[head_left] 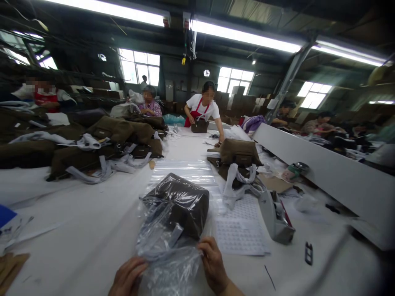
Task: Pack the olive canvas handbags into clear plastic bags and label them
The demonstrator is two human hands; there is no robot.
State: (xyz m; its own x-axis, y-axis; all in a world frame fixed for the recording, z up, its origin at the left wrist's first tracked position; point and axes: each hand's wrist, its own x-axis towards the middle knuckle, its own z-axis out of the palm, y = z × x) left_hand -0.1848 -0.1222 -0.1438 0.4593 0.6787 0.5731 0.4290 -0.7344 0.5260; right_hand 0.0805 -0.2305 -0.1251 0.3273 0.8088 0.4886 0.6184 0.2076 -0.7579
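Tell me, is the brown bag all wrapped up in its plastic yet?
Almost. The brown bag already sits inside the clear plastic bag. The left hand and right hand are both pinching the plastic's open end, which is not closed. More brown bags are heaped unwrapped on the left and further up the table.

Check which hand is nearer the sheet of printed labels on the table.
Right. The right hand grips the plastic bag just left of the label sheet; the left hand holds the bag's far side, farther away.
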